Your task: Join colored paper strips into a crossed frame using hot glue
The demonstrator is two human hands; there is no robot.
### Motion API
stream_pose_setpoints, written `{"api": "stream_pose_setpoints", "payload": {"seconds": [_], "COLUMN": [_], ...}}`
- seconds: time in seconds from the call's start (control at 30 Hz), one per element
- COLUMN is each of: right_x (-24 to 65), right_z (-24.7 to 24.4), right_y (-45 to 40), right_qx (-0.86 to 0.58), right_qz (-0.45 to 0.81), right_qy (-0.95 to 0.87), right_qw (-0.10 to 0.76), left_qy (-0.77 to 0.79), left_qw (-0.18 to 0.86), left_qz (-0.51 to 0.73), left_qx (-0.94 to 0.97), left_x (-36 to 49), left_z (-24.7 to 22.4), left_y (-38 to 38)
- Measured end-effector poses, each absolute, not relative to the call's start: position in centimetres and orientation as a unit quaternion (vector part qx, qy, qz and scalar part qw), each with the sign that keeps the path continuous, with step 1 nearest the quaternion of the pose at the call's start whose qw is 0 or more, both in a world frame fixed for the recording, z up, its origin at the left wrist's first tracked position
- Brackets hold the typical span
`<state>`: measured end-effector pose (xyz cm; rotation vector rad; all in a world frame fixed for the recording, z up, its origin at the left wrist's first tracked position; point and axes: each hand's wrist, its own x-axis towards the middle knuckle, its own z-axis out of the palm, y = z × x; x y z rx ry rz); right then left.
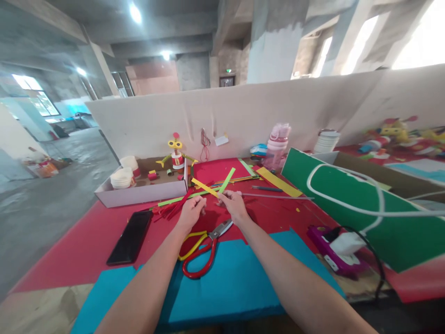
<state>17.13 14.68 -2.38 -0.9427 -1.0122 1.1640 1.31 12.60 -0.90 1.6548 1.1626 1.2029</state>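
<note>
Over the red tabletop, my right hand pinches a yellow paper strip and a light green paper strip, which cross in a V at my fingertips. My left hand is beside it on the left, fingers curled together; anything within them is hidden. Below both hands lie scissors with one red and one yellow handle, blades pointing up to the right. Several red strips lie just beyond my left hand. A long green strip runs behind them.
A black phone lies left, in front of an open box with paper cups and a paper-cup figure. Blue sheets cover the near edge. At right are a purple power strip, green board and pink bottle.
</note>
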Motion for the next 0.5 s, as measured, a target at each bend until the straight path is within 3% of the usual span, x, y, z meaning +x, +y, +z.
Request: {"api": "stream_pose_setpoints", "payload": {"seconds": [0.17, 0.37, 0.5], "right_x": [17.17, 17.41, 17.44], "right_z": [-2.49, -2.26, -2.20], "right_y": [14.66, 14.51, 14.49], "right_qx": [-0.411, -0.423, -0.416], "right_qz": [0.508, 0.498, 0.504], "right_qy": [-0.441, -0.427, -0.424], "right_qw": [0.615, 0.625, 0.627], "left_qy": [0.465, 0.333, 0.323], "left_qw": [0.389, 0.622, 0.662], "left_qz": [0.490, 0.526, 0.524], "left_qx": [0.626, 0.474, 0.427], "left_x": [1.50, 1.20, 0.75], "left_z": [-0.87, -0.46, -0.35], "left_y": [12.30, 12.22, 12.41]}}
